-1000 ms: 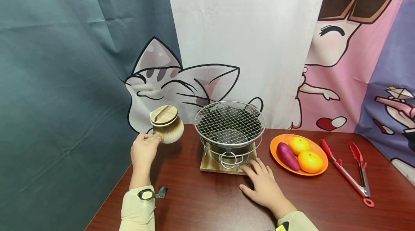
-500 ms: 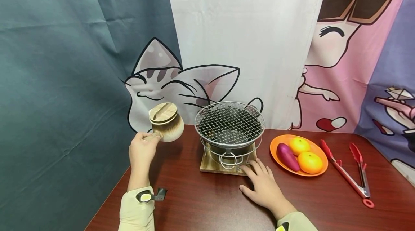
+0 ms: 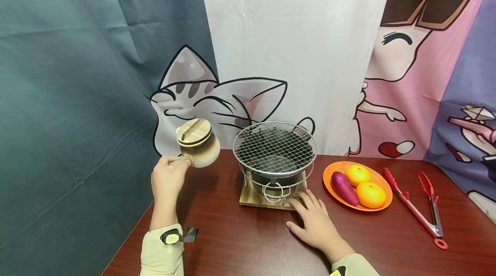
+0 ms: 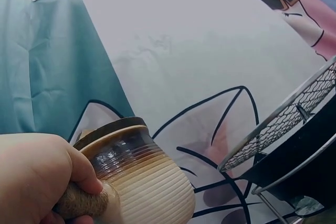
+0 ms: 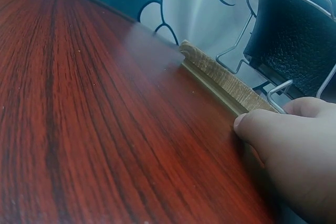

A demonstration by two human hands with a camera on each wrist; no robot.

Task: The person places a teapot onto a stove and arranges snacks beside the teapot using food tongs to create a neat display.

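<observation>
The grip of the left hand (image 3: 168,181) is closed around the short brown handle (image 4: 79,203) of a small round ribbed pot (image 3: 201,153), brown above and cream below. This pot is raised over the glossy red-brown table (image 3: 232,241), left of a round black grill with silver wire mesh (image 3: 275,149). A flat pale wooden lid (image 3: 193,131) is on the pot. The right hand (image 3: 314,223) has its fingers spread apart, and they rest at the near right corner of the square wooden board (image 3: 252,198) under the grill. To the right, an orange oval plate (image 3: 327,178) carries 1 purple eggplant-shaped item (image 3: 344,187) and 2 orange fruits (image 3: 370,194); beside it lie red-and-silver tongs (image 3: 416,216).
</observation>
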